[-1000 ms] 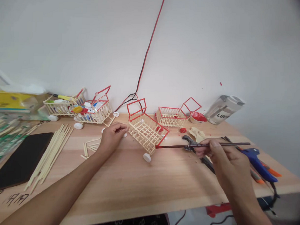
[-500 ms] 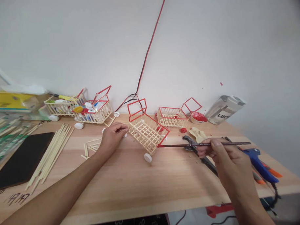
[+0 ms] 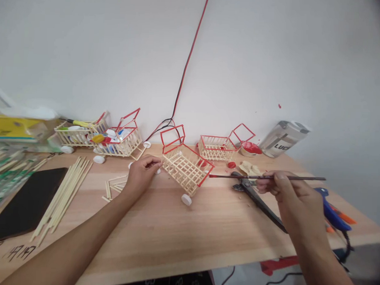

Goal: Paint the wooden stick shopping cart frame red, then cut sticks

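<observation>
My left hand [image 3: 141, 172] lies on the bench [image 3: 174, 229], forearm stretched across it. Its fingers are curled and gathered on the left end of the tilted stick cart [image 3: 186, 170]. My right hand [image 3: 289, 191] is raised, thumb and fingers pinching a thin paintbrush [image 3: 226, 176] held level. The brush's red tip sits just beside the cart's red rim, apart from it.

A pale wooden table [image 3: 186, 238] is carrying a black mat [image 3: 26, 203] and loose wooden sticks [image 3: 65, 192] at left, a tilted stick cart [image 3: 185, 169] in the middle, more carts [image 3: 216, 147] along the far edge, and pliers [image 3: 259, 201] and a blue glue gun [image 3: 332, 212] lying at right.
</observation>
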